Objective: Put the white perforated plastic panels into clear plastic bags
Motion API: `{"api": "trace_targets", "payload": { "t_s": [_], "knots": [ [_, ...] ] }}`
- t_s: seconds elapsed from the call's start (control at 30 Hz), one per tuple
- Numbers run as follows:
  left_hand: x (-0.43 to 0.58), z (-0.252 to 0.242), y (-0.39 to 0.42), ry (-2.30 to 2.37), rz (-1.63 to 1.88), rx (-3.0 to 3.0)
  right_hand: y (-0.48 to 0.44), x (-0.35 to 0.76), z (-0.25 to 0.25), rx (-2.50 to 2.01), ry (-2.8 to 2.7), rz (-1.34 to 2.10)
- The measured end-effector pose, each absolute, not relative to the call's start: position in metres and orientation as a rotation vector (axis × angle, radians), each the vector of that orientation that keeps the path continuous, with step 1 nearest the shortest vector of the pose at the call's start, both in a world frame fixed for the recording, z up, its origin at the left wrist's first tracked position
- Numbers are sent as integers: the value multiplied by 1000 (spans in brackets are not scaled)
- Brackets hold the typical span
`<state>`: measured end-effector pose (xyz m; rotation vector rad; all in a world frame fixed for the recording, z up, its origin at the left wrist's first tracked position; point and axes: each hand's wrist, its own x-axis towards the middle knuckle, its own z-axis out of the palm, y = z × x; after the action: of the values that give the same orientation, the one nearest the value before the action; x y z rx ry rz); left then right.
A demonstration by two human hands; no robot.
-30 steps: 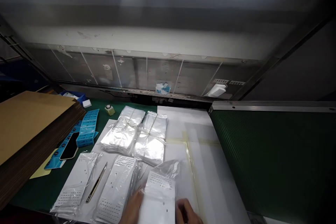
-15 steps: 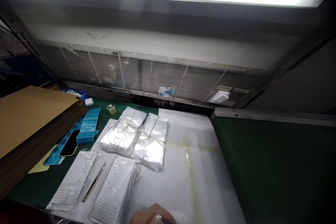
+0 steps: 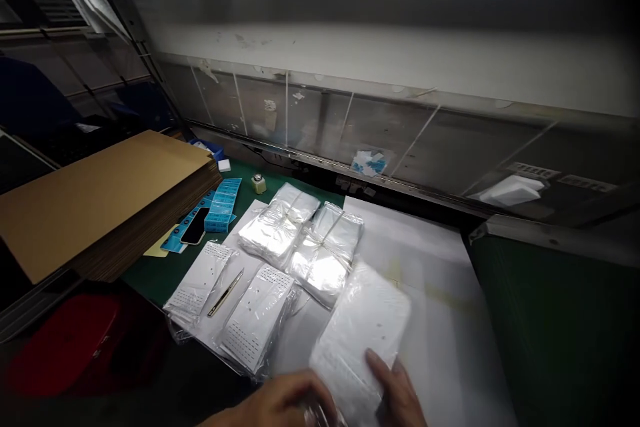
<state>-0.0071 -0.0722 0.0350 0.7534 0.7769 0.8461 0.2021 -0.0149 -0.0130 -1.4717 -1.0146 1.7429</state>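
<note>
While our left hand and right hand grasp the plastic-wrapped white perforated pack by its lower end, we have brought it up over the white board, just beside the bundled clear bags.

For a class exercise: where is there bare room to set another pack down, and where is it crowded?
The white sheet has room right of the bagged pack between left hand and right hand, bordered by the green panel. Crowded: the tied bundles, flat packs and knife at left.
</note>
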Motion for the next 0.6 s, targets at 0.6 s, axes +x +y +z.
{"api": "trace_targets", "payload": {
  "t_s": [0.6],
  "knots": [
    [-74, 8, -33, 1035, 1107, 444, -12, 107, -33, -1076, -742, 2165]
  ]
}}
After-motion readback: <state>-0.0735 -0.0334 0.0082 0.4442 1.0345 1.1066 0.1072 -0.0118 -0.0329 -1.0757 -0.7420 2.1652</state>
